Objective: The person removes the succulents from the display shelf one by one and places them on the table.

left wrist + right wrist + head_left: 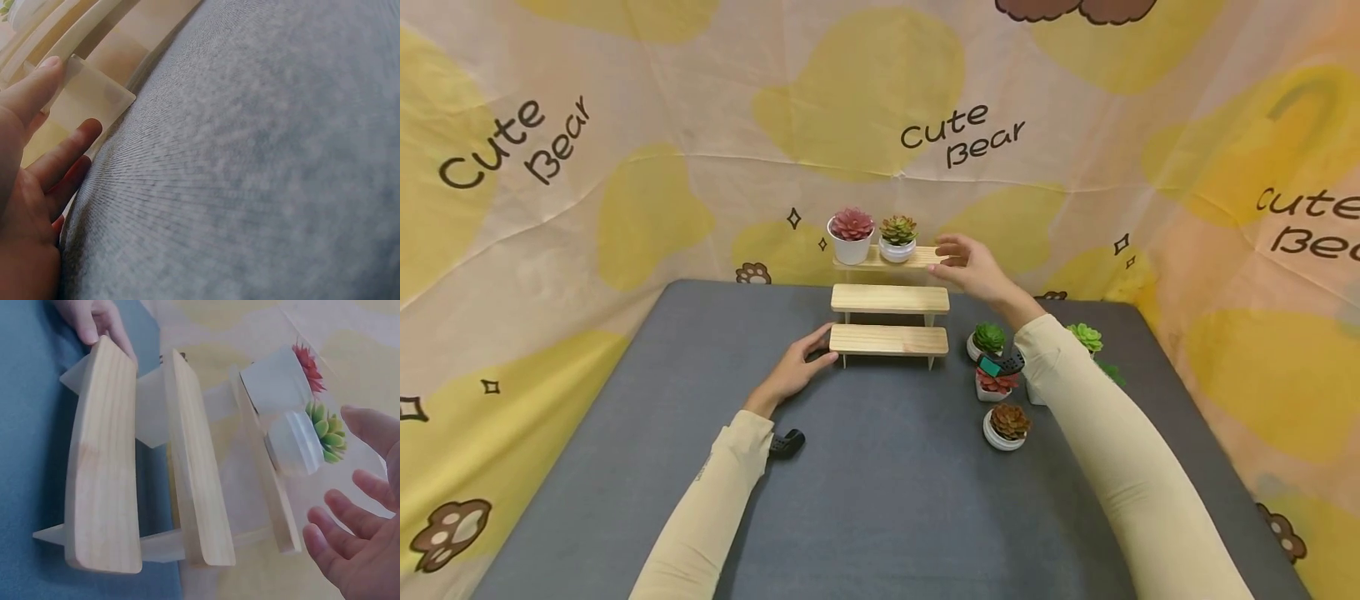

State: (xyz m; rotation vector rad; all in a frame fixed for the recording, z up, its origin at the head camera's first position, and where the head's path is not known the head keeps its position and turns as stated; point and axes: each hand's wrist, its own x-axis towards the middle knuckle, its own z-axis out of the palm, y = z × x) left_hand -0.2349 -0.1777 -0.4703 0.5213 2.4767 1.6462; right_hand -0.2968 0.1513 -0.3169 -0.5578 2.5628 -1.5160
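Observation:
A three-tier wooden shelf stand with clear legs stands at the back of the table. My left hand holds the left end of its lowest plank, thumb in front and fingers at the back corner. On the top plank, a pink-red succulent in a white pot sits at the left. Beside it is a green succulent with red tips in a round white pot. My right hand hovers by the top plank's right end, fingers loosely bent and holding nothing. In the right wrist view its fingers are apart from the pots.
Right of the stand are a dark green succulent, a red one and a brown one in white pots. Light green leaves show behind my right sleeve. A patterned cloth hangs behind the grey table.

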